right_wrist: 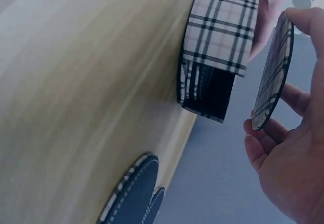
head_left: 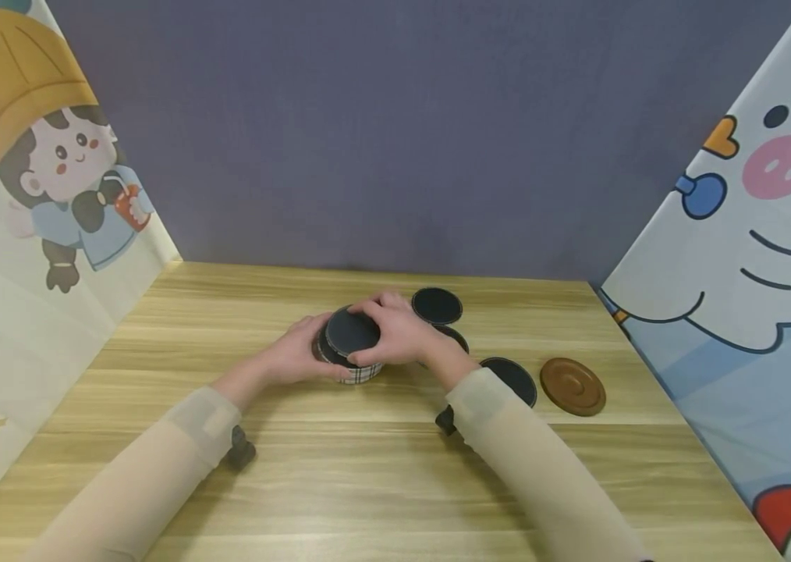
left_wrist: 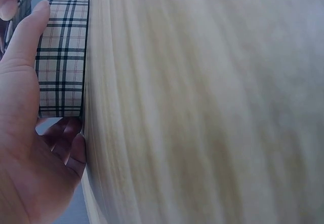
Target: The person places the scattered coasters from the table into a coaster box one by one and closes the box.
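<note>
My left hand grips a round coaster holder with tartan sides, standing on the table. In the left wrist view its thumb lies along the top edge of the holder. Above the holder, my right hand pinches a round coaster by its edge, black face up. The right wrist view shows a tartan underside on this coaster, tilted and apart from the holder. An opening in the holder's side faces the right wrist camera, dark inside.
To the right lie more black coasters: one at the back, one partly hidden behind the right hand, and one by the right forearm. A brown round disc rests farther right. A dark grey wall rises behind the wooden table.
</note>
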Tool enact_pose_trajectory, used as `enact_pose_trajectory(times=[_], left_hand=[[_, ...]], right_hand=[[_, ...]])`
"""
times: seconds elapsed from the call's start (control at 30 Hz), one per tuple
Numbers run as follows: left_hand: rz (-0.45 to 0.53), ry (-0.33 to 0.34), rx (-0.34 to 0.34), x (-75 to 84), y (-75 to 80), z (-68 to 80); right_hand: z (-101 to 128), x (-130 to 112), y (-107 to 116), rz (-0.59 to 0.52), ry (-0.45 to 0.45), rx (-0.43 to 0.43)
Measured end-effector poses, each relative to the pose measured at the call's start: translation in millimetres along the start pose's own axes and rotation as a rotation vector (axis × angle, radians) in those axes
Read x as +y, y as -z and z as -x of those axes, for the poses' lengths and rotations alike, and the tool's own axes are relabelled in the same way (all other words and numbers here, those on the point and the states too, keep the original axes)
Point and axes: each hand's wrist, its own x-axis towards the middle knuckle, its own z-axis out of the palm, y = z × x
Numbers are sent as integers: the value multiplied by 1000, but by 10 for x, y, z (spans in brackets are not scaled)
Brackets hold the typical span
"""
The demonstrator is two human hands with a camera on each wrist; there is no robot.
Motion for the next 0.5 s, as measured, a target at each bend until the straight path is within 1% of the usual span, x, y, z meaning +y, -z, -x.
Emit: enact_pose_trajectory(times=[0.17, 0.37, 0.5], left_hand=[[1, 1, -8, 0, -2, -2], [12, -16, -15, -6, -1, 4], [20, -12, -20, 7, 2, 12]], right_hand=[[-30, 5, -56, 19, 18, -16], [-66, 11, -109, 49, 44, -16], [-81, 11, -133, 60, 57, -15]])
